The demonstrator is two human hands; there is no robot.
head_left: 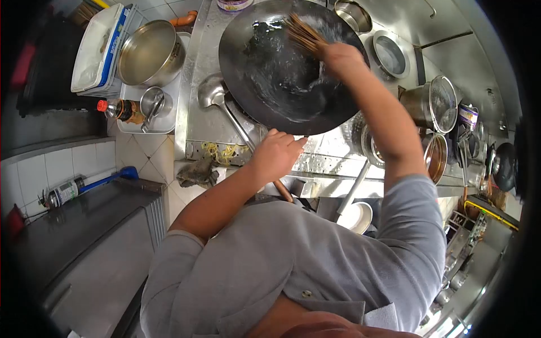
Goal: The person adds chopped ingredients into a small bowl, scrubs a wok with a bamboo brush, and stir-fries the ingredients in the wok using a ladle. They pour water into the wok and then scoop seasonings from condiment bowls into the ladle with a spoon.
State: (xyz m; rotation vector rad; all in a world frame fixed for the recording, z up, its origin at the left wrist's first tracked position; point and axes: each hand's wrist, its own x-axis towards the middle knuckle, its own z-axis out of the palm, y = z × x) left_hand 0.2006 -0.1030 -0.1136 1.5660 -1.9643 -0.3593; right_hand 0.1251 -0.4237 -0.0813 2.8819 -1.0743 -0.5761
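Note:
A large dark wok (282, 98) with water swirling inside sits on the steel stove top. My right hand (341, 59) is closed around a bamboo wok brush (304, 35), its bristles down against the wok's far inner side. At the wok's near edge, my left hand (277, 155) has its fingers curled at the rim; part of its grip is hidden. Just left of the wok lies a steel ladle (213, 91), whose long handle passes beneath my left hand and ends in a wooden grip (283, 191).
To the left are a large steel pot (147, 53), a white plastic tub (97, 48) and a red-capped bottle (121, 110). Yellow scraps (222, 152) and a rag (196, 172) lie at the front edge. Pots (417, 107) and a round pan (390, 54) stand right.

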